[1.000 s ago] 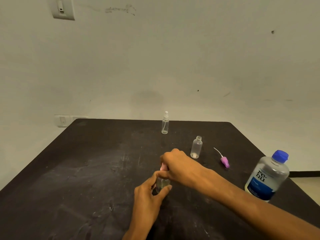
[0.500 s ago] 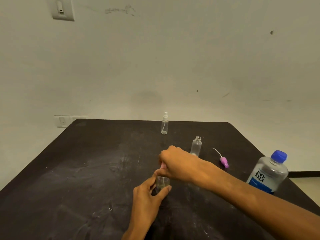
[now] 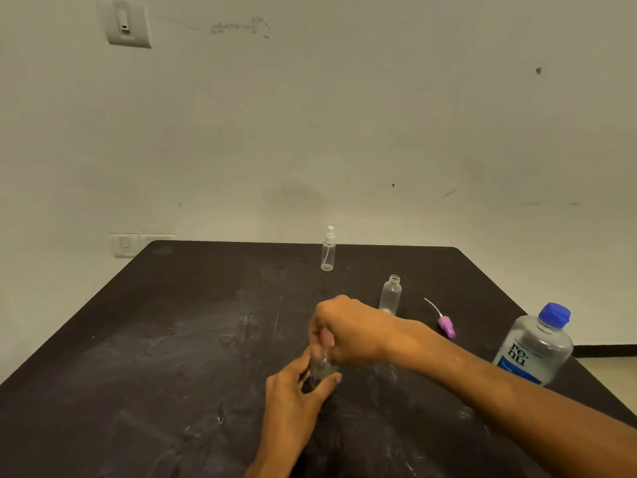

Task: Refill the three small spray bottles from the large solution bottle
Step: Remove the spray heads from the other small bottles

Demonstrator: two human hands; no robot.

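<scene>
My left hand (image 3: 296,391) grips a small clear spray bottle (image 3: 322,372) standing on the black table (image 3: 155,357). My right hand (image 3: 348,331) is curled over its pink spray cap (image 3: 325,339), which is mostly hidden by the fingers. An uncapped small bottle (image 3: 391,294) stands just beyond my right wrist. Its pink spray head with a white tube (image 3: 444,324) lies loose to the right. A third small bottle with a white sprayer (image 3: 328,250) stands at the far edge. The large solution bottle with a blue cap (image 3: 534,345) stands at the right, closed.
The table's far edge meets a pale wall. Wall sockets (image 3: 127,244) sit by the far left corner and a switch plate (image 3: 127,24) is high on the wall. The table's right edge runs close behind the large bottle.
My right hand has shifted slightly on the cap of the held bottle, with blur at the fingers. My left hand and the other bottles have stayed in place.
</scene>
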